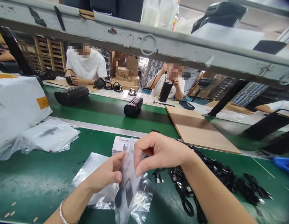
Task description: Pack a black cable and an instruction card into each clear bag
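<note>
Clear plastic bag (127, 188), dark contents showing through, hangs between both hands: fingers of the left hand (108, 174) pinch one side; those of the right hand (160, 152) curl against the other, their grip unclear. Just beyond the fingers lie printed booklets (118, 145); rightward, black USB cables (220, 169) heap on the green bench (41, 177).

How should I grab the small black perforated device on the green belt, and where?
I'd grip across the middle of the perforated black device, from above, thumb and fingers on its long sides. It lies with one end toward you, green belt on both sides and nothing on top. Your right hand is at the plastic bag.
</note>
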`<state>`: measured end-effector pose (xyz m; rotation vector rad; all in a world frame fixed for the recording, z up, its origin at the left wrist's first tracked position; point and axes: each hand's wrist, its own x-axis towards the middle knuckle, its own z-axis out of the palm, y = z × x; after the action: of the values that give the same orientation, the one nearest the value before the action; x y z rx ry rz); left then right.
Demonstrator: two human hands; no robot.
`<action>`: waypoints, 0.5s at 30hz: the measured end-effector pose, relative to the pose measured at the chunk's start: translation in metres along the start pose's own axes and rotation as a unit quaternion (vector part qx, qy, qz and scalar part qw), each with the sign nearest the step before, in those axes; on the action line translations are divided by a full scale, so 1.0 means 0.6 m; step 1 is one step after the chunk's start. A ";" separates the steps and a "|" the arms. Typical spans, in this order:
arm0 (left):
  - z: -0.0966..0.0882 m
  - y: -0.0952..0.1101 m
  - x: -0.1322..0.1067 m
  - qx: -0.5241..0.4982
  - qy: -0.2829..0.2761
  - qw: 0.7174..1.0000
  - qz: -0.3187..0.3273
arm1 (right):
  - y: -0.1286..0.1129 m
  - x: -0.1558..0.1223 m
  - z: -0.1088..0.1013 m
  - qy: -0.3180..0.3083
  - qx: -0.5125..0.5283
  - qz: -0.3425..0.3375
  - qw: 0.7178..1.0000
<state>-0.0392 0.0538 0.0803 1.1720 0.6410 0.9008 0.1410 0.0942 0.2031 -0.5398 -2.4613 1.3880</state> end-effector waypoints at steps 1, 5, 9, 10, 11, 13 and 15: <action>0.004 -0.004 -0.001 -0.012 -0.003 1.000 -0.008 | 0.001 -0.006 -0.003 -0.008 -0.014 0.006 1.000; 0.022 -0.018 -0.004 -0.040 0.053 0.998 -0.020 | 0.001 -0.040 -0.011 0.014 -0.131 0.020 0.991; 0.032 -0.019 -0.004 0.048 0.133 0.990 -0.011 | -0.001 -0.072 -0.003 0.078 -0.234 0.025 0.969; 0.035 -0.018 -0.004 0.078 0.150 0.986 -0.001 | 0.001 -0.078 0.002 0.081 -0.241 0.026 0.967; 0.037 -0.016 -0.003 0.105 0.165 0.981 0.011 | 0.005 -0.082 0.006 0.084 -0.243 0.029 0.966; 0.041 -0.011 -0.002 0.150 0.191 0.970 0.032 | 0.019 -0.088 0.013 0.105 -0.239 0.038 0.964; 0.045 -0.008 0.000 0.182 0.213 0.959 0.043 | 0.040 -0.094 0.022 0.161 -0.212 0.050 0.963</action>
<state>-0.0160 0.0396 0.0836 1.3496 1.1494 1.1566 0.1904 0.0706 0.1730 -0.9124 -2.4789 0.7186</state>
